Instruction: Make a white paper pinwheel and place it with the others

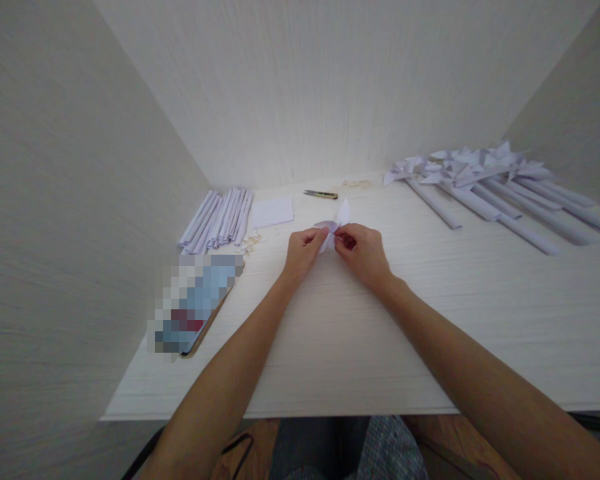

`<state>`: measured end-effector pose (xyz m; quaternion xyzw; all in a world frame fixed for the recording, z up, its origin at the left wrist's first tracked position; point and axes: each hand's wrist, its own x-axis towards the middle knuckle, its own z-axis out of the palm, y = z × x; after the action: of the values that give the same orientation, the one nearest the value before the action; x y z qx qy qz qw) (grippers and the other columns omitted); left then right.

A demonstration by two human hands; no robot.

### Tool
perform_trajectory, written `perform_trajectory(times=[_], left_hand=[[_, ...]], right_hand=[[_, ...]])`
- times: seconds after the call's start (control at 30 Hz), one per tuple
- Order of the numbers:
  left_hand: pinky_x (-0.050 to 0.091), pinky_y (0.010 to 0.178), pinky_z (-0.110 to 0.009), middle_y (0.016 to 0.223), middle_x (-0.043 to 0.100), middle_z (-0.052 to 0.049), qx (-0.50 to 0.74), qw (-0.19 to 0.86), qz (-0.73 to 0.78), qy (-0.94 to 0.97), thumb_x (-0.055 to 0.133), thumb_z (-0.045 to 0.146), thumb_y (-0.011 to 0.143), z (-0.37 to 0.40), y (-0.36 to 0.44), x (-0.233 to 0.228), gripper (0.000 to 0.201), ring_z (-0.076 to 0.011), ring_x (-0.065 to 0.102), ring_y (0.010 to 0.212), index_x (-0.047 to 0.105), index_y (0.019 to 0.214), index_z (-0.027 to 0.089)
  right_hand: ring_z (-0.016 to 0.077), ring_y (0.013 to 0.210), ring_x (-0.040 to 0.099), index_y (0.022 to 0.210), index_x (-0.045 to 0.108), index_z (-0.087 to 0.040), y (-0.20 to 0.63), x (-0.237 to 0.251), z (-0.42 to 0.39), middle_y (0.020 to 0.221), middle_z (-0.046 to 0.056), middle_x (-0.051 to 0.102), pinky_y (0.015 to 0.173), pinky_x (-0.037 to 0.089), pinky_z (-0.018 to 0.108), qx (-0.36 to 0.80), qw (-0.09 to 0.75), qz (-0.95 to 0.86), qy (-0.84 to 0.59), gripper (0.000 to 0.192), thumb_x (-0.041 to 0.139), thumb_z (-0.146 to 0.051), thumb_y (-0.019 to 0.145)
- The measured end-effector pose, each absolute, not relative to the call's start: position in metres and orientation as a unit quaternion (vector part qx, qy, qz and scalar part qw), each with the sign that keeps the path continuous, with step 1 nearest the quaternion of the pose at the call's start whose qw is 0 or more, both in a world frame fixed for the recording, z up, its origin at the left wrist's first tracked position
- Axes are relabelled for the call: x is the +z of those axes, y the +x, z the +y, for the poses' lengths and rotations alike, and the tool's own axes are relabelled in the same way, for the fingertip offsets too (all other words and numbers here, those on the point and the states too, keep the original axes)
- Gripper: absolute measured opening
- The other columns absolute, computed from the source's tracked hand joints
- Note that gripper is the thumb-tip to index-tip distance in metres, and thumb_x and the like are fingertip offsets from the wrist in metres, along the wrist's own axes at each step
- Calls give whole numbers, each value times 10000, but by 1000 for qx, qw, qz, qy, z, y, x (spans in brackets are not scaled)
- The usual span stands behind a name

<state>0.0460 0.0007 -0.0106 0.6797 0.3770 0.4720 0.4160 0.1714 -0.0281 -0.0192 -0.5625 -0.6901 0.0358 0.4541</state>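
A small white paper pinwheel (343,212) with pointed blades is held between my two hands over the middle of the table. My left hand (304,252) pinches it from the left, thumb on the paper. From the right, the fingertips of my right hand (363,248) close at its centre; whether they also hold something small there is hidden. Beyond the hands lies a pair of thread snips (321,195). Finished-looking paper pinwheels on rolled paper sticks (475,173) are heaped at the back right.
Several rolled paper tubes (230,217) lie at the back left beside a stack of square white paper (273,212). Small pale bits (251,243) are scattered near them, with more (357,183) by the back wall. A blurred phone (203,303) lies left. Walls enclose the table (350,360).
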Motion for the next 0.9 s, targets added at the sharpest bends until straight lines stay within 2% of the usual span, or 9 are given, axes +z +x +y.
perform_trajectory(times=[0.17,0.37,0.9], left_hand=[[226,478,-240,449,300,50,485,412,390,666,503,415,720,3,46,-13,418,-74,274,471,372,411,165],[223,470,-237,461,351,41,486,423,406,648,501,438,711,6,45,-16,398,-73,288,475,440,439,155],[168,444,-239,456,300,48,472,451,415,634,508,464,701,4,45,-14,420,-62,229,452,396,435,159]], right_hand=[[134,580,521,737,631,-145,172,-19,-28,660,42,598,593,423,254,31,452,-701,-552,187,471,-78,668],[140,612,553,760,629,-151,173,-18,-29,709,49,631,623,437,265,58,454,-714,-530,163,477,-110,717],[136,599,537,706,608,-168,174,-20,-29,670,32,613,607,415,260,50,471,-697,-539,161,460,-150,765]])
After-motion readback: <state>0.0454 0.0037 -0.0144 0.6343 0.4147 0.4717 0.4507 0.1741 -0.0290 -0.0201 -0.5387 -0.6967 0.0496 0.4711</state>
